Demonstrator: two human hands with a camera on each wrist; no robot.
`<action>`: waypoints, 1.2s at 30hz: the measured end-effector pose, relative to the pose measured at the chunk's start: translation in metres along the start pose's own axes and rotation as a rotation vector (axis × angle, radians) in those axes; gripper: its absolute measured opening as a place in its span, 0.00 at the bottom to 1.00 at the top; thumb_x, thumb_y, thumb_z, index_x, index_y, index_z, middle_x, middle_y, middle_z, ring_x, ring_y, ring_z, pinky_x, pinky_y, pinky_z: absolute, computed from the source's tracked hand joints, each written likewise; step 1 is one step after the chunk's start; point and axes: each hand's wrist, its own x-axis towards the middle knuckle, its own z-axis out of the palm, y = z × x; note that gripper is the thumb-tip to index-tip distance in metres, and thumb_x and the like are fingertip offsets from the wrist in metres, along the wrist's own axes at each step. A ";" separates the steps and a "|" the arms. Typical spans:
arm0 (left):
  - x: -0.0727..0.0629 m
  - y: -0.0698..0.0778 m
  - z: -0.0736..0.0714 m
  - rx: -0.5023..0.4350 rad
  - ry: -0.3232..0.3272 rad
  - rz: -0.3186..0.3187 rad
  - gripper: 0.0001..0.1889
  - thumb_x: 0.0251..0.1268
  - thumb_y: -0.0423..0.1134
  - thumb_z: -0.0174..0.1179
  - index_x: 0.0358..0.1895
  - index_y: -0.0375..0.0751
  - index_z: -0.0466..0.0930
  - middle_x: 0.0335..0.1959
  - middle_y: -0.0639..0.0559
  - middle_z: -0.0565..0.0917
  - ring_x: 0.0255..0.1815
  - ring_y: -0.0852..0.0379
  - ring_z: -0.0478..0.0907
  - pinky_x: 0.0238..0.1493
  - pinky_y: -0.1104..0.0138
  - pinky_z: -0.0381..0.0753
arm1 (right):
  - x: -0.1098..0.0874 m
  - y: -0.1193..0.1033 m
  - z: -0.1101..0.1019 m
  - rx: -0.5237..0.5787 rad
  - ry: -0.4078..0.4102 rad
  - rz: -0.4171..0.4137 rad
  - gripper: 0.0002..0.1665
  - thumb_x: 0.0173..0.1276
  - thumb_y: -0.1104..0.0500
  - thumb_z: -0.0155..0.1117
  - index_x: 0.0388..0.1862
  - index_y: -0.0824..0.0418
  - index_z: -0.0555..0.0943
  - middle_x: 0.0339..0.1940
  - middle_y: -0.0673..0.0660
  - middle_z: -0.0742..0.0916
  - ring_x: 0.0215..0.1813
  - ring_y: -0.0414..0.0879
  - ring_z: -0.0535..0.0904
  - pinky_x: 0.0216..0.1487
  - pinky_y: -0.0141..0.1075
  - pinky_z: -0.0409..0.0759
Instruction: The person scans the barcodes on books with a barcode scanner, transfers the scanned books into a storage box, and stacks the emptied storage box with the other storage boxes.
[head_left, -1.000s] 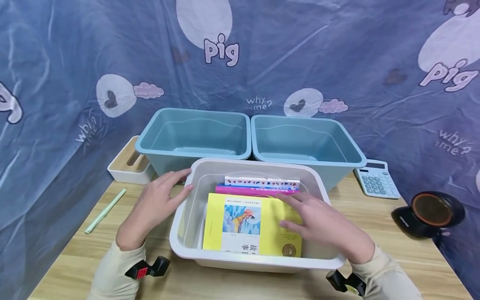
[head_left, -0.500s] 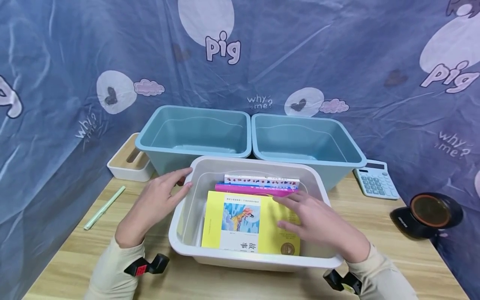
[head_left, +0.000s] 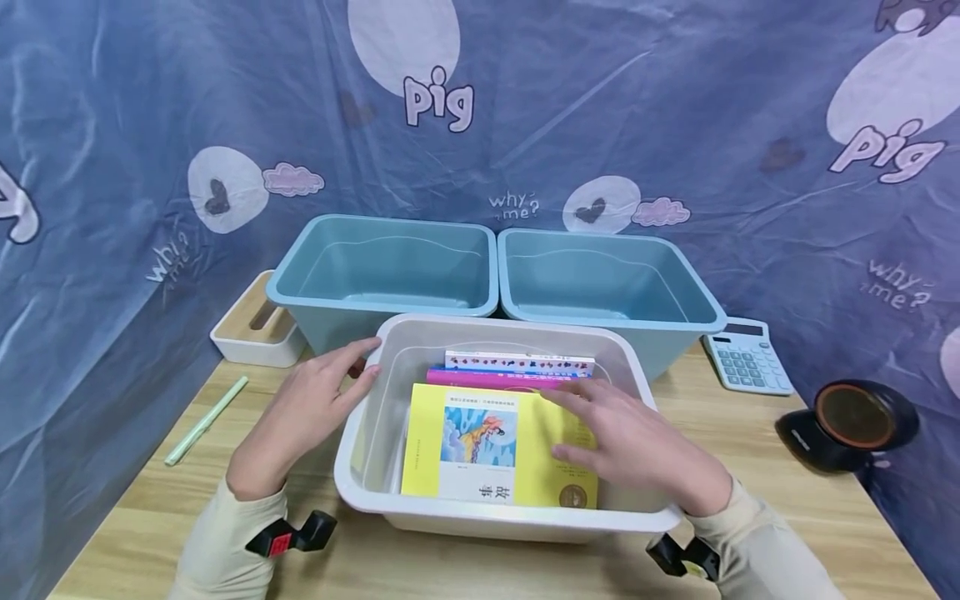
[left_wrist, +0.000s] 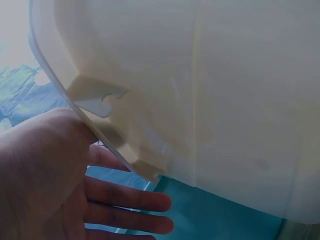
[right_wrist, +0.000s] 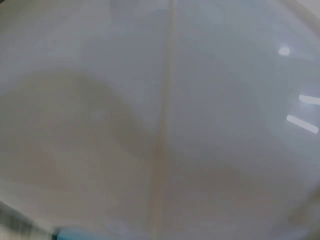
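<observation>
A white plastic bin (head_left: 480, 523) stands at the front middle of the table, with books inside. The yellow book (head_left: 431, 467) faces up, its picture and printed characters showing. Behind it are the edges of a magenta book (head_left: 472, 379) and a white patterned book (head_left: 517, 363). My left hand (head_left: 307, 408) rests thumb and index finger on the bin's left rim; in the left wrist view its other fingers (left_wrist: 130, 195) stretch straight beneath the rim. My right hand (head_left: 630, 429) reaches over the yellow book, fingertips at its far edge. The right wrist view holds only the bin's pale wall (right_wrist: 210, 125).
Two blue bins (head_left: 300, 302) (head_left: 705, 321) stand side by side behind the white one. A wood-topped tissue box (head_left: 258, 333) and a pale green pen (head_left: 206, 421) are at left. A calculator (head_left: 750, 358) and a black round-topped device (head_left: 851, 425) are at right.
Both hands keep almost the same places at the bin and the yellow book. The whole head view has shifted slightly; the bins and books stay put.
</observation>
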 end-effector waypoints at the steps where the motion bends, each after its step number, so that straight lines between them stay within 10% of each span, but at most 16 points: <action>1: 0.000 0.000 0.000 0.002 -0.001 -0.001 0.25 0.77 0.48 0.55 0.70 0.42 0.71 0.51 0.42 0.86 0.48 0.46 0.84 0.49 0.49 0.85 | 0.001 0.000 0.000 -0.001 -0.011 0.001 0.44 0.61 0.45 0.74 0.74 0.56 0.72 0.66 0.61 0.80 0.65 0.60 0.78 0.63 0.57 0.76; 11: -0.003 0.000 -0.001 -0.015 -0.016 -0.025 0.25 0.78 0.48 0.53 0.71 0.42 0.71 0.49 0.43 0.87 0.46 0.47 0.84 0.49 0.48 0.85 | 0.006 -0.001 0.000 -0.052 -0.078 -0.001 0.47 0.59 0.42 0.76 0.74 0.57 0.71 0.66 0.62 0.79 0.66 0.62 0.75 0.65 0.60 0.73; 21: 0.000 0.001 -0.004 0.010 -0.006 -0.008 0.24 0.79 0.49 0.50 0.70 0.43 0.71 0.48 0.43 0.87 0.46 0.47 0.85 0.49 0.47 0.83 | 0.008 0.001 -0.001 -0.062 -0.003 0.009 0.42 0.57 0.44 0.78 0.69 0.54 0.77 0.44 0.51 0.75 0.45 0.44 0.67 0.39 0.35 0.70; 36: 0.000 0.000 -0.004 0.041 0.008 0.027 0.22 0.80 0.48 0.49 0.69 0.45 0.71 0.46 0.45 0.88 0.43 0.48 0.85 0.47 0.48 0.82 | 0.002 0.000 -0.005 0.012 -0.042 -0.040 0.39 0.63 0.52 0.74 0.74 0.45 0.73 0.49 0.52 0.84 0.30 0.37 0.71 0.32 0.32 0.72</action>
